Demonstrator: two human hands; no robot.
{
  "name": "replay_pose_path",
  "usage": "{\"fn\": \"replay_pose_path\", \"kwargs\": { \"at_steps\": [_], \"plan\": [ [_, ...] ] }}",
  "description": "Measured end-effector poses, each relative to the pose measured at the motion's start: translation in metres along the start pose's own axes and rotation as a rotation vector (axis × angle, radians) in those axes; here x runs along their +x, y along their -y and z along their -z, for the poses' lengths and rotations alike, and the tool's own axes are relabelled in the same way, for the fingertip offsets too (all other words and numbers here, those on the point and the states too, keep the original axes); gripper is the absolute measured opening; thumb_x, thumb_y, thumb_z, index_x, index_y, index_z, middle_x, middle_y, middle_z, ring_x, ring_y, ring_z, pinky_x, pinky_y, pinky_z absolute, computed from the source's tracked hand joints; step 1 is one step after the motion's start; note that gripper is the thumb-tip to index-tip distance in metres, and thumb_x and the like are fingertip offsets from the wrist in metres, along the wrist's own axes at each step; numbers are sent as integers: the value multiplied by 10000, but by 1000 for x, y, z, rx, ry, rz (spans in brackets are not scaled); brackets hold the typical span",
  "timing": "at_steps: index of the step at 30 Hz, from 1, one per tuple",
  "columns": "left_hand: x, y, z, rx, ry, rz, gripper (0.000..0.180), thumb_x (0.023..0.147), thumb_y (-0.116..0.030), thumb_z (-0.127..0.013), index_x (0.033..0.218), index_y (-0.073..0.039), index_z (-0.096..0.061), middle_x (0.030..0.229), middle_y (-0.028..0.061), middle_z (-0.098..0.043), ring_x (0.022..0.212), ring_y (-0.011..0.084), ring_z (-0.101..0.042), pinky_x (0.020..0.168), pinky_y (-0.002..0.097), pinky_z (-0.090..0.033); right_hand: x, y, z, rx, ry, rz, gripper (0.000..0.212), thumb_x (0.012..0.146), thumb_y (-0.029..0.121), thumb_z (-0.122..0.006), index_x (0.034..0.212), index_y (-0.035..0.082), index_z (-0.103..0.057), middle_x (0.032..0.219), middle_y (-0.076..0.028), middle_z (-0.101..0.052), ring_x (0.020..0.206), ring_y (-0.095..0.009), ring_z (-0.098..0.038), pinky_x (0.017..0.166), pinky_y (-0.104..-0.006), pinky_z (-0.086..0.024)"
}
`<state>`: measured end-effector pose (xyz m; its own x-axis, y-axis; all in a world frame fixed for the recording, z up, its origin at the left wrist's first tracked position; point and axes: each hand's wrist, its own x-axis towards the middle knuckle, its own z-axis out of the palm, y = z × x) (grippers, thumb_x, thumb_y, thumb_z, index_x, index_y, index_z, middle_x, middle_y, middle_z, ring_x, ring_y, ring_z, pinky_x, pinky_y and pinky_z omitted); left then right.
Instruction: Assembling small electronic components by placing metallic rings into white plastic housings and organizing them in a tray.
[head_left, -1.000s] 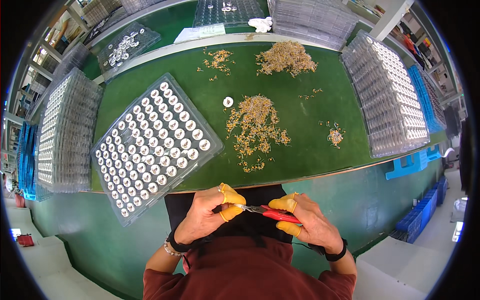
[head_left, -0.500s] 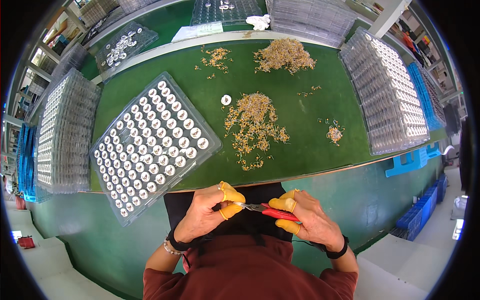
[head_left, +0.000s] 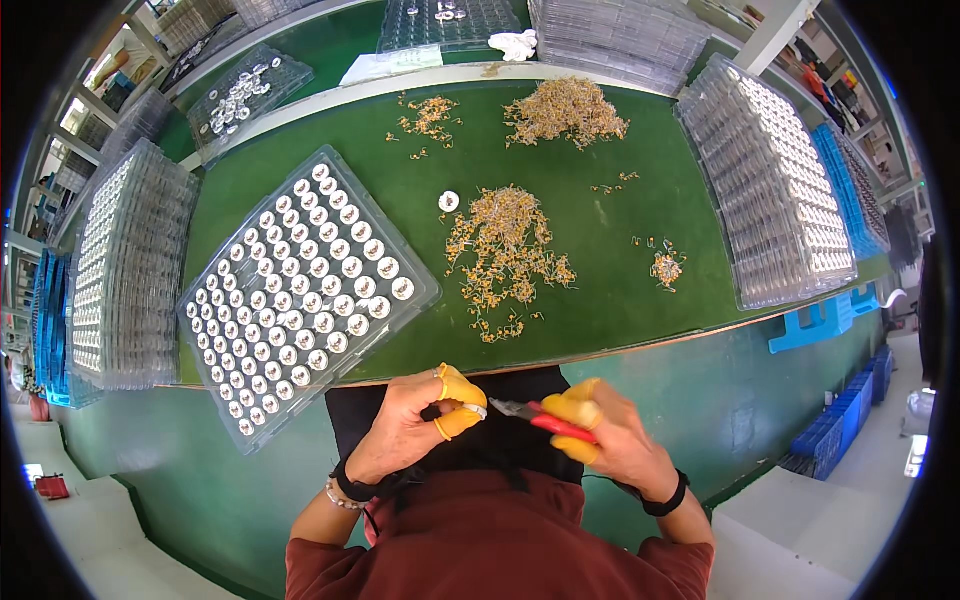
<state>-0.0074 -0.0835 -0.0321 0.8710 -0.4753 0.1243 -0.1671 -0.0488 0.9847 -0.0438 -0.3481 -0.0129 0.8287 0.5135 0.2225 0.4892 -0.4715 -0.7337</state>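
Note:
Just past the near edge of the table, above my lap, my left hand (head_left: 395, 428) pinches a small white round piece (head_left: 480, 411) between yellow-covered thumb and fingertip. Most of the piece is hidden by the fingers. My right hand (head_left: 622, 440), also with yellow finger covers, is closed round red-handled pliers (head_left: 562, 428). Their metal tip points at the round piece, a short gap away. A clear tray (head_left: 427, 288) with rows of white round pieces lies tilted to the left, its near corner overhanging the table edge.
Small orange components with wire leads form a middle pile (head_left: 508, 235), a far pile (head_left: 568, 108) and smaller clusters. One loose white round piece (head_left: 448, 201) lies beside the middle pile. Stacks of filled trays stand at left (head_left: 145, 270) and right (head_left: 740, 210). A blue stool (head_left: 812, 325) is beyond the right edge.
The pliers have drawn back to the right, off the piece in my left hand, and my right hand has tilted. My left hand stays nearly where it was.

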Motion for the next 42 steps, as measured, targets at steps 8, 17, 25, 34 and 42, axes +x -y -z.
{"fn": "replay_pose_path", "kwargs": {
  "at_steps": [8,17,25,34,42],
  "plan": [
    [-1,-8,-10,-370,-45,257,110,845,32,-648,952,9,-641,952,64,-634,742,113,-629,569,207,-488,10,-62,76,-876,-664,-233,436,786,77,-692,1179,-19,-530,1029,-195,-566,871,-383,-522,753,-462,-441],
    [-13,-11,-26,-564,-224,277,74,883,9,-610,953,31,-623,818,84,-651,673,127,-632,513,203,-461,35,-114,95,-936,-667,-423,361,842,178,-670,1126,-11,-551,938,-213,-586,839,-399,-578,734,-486,-460],
    [6,-12,-26,-575,-214,271,85,904,-34,-602,970,20,-613,864,95,-644,681,140,-634,495,222,-480,35,-141,120,-1037,-554,-431,356,885,218,-634,1157,5,-545,1068,-206,-594,948,-396,-580,786,-471,-475],
    [-7,-9,-24,-622,-248,311,106,902,-33,-627,1000,5,-617,863,47,-632,688,92,-614,506,197,-462,48,-9,19,-156,-477,-71,247,777,20,-710,1012,29,-636,905,-123,-653,794,-313,-610,690,-378,-499],
    [-12,-12,-25,-628,-194,320,128,907,-49,-627,1024,2,-609,875,48,-650,701,88,-618,533,195,-472,55,21,-35,168,-219,52,266,743,83,-766,969,56,-627,891,-86,-654,759,-264,-609,663,-336,-488]
  ]
}}
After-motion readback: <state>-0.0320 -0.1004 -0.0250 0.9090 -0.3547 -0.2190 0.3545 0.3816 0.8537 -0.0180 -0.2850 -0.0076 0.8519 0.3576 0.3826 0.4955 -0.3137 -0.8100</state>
